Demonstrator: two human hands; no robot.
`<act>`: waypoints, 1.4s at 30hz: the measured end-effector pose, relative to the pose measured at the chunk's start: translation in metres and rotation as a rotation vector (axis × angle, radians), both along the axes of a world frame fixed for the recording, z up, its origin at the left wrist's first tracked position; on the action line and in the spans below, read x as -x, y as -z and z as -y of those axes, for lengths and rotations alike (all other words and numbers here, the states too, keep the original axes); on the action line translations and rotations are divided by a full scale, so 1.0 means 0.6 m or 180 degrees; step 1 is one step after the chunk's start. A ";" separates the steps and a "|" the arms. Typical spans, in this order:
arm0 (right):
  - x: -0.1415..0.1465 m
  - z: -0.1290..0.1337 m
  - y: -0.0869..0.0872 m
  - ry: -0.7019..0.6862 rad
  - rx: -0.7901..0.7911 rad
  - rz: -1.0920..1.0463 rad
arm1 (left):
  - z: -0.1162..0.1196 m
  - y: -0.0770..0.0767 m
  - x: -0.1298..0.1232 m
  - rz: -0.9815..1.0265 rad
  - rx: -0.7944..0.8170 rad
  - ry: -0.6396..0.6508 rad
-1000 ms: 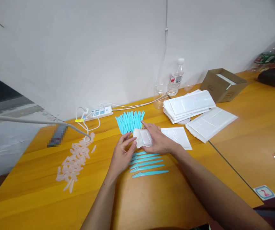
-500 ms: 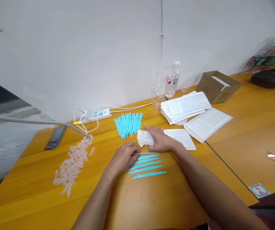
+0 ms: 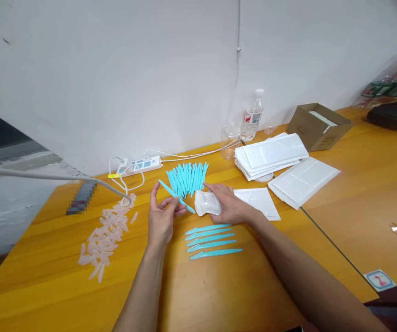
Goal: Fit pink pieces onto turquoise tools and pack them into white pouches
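Pinched in my left hand [image 3: 162,216] is a slim turquoise eyebrow razor [image 3: 172,192], slanting down to the right toward the pouch. My right hand [image 3: 231,205] is wrapped round a white plastic pouch [image 3: 208,203] whose mouth gapes to the left. Below both hands, several more turquoise razors [image 3: 215,252] lie side by side in a row. Behind them is a heap of the same razors [image 3: 187,179]. A flat white pouch [image 3: 261,202] lies partly behind my right hand.
Translucent pinkish caps [image 3: 105,235] are scattered at the left. A power strip [image 3: 143,164] with cables lies by the wall. A bottle [image 3: 253,117], a clear cup [image 3: 231,140], a stack of white pouches [image 3: 273,154] and a cardboard box [image 3: 318,131] stand at the back right.
My left hand has lifted the far razor off the row and tilted it up beside the pouch. My right hand keeps the pouch at nearly the same spot.
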State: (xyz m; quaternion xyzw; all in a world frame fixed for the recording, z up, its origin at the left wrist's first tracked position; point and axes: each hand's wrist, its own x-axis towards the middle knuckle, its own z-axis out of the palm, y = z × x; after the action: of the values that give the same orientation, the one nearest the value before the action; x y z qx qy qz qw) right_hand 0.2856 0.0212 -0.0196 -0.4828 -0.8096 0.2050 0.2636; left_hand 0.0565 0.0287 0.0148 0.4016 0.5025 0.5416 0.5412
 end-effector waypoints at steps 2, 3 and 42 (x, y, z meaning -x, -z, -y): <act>0.001 0.002 0.000 -0.0010 -0.0008 -0.0045 | -0.003 0.004 -0.008 0.0112 0.0047 -0.0076; 0.002 0.002 -0.001 -0.0021 -0.0002 -0.0073 | -0.004 0.006 -0.010 0.0141 0.0085 -0.0088; -0.012 -0.007 0.010 0.0187 0.0206 -0.0095 | 0.033 0.002 -0.046 -0.4126 -0.1242 0.2556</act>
State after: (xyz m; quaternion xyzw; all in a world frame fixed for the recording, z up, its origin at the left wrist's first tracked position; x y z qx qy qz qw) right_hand 0.2929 0.0253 -0.0257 -0.5115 -0.7840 0.2304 0.2658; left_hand 0.0838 0.0088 0.0133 0.8760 0.4303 0.0408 0.2141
